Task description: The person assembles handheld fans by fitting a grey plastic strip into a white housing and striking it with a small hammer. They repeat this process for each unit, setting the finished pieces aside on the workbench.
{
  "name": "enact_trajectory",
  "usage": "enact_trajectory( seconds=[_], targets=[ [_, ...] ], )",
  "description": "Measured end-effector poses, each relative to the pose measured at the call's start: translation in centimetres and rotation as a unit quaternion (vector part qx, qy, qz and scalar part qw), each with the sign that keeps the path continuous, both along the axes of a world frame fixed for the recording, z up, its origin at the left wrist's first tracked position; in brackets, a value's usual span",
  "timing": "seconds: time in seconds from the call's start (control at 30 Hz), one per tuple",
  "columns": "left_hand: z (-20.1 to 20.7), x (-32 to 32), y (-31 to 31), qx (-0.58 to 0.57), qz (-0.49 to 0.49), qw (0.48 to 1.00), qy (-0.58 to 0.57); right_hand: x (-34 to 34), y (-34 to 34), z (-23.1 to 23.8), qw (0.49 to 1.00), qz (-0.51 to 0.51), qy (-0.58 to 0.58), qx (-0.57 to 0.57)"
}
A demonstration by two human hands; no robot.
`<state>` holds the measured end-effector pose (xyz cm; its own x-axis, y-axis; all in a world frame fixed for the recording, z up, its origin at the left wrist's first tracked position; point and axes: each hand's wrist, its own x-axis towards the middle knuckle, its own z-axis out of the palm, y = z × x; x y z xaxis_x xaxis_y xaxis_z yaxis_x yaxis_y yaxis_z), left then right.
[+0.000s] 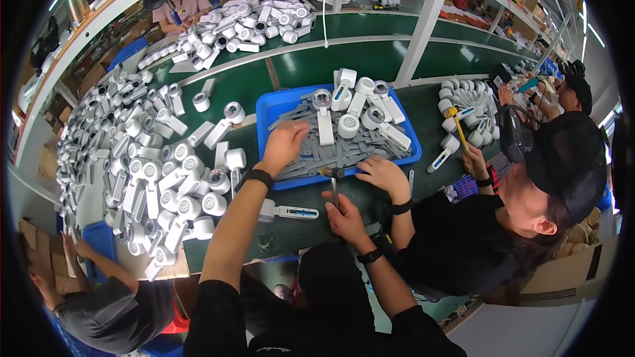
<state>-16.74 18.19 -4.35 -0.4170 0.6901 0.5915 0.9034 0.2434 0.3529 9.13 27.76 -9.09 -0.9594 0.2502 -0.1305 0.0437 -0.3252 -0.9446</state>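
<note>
Head view: a dark green bench (297, 241) spread before the person, with a broad heap of white gadgets (165, 178) at the left. A co-worker (476, 235) was at the right, gripping a yellow tool (460, 129). Mid-bench sat a blue tray (264, 112), the co-worker's other hand (385, 175) at its near rim. The person's left hand (284, 145) was over the tray's left part, fingers bent together; I could not tell whether they pinched anything. The right hand (347, 217) was clenched round a hammer (334, 173), its dark head near the tray's front rim. Left of that hand, a blue-striped gadget (289, 213) lay on the bench. Small grey strips (331, 152) covered the tray's bottom, under several more gadgets (348, 124).
</note>
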Motion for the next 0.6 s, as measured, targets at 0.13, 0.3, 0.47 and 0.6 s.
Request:
enact_trajectory(
  seconds=[0.13,0.3,0.47,0.6],
  targets=[
    [1.4,1.6,-0.8,0.155,0.050,0.873,-0.460,0.1,0.5,0.4,1.000,0.003,-0.019,0.007],
    [1.7,1.8,-3.5,0.116,0.109,0.872,-0.463,0.5,0.6,-0.4,0.998,0.018,-0.024,0.046],
    [0.6,-1.2,-6.9,-0.061,0.114,0.980,-0.149,0.2,0.4,-0.8,0.996,0.017,0.001,0.090],
    [-0.7,-2.0,-6.3,-0.141,0.063,0.986,-0.054,0.2,0.6,-0.6,0.999,0.027,-0.011,0.046]
  ],
)
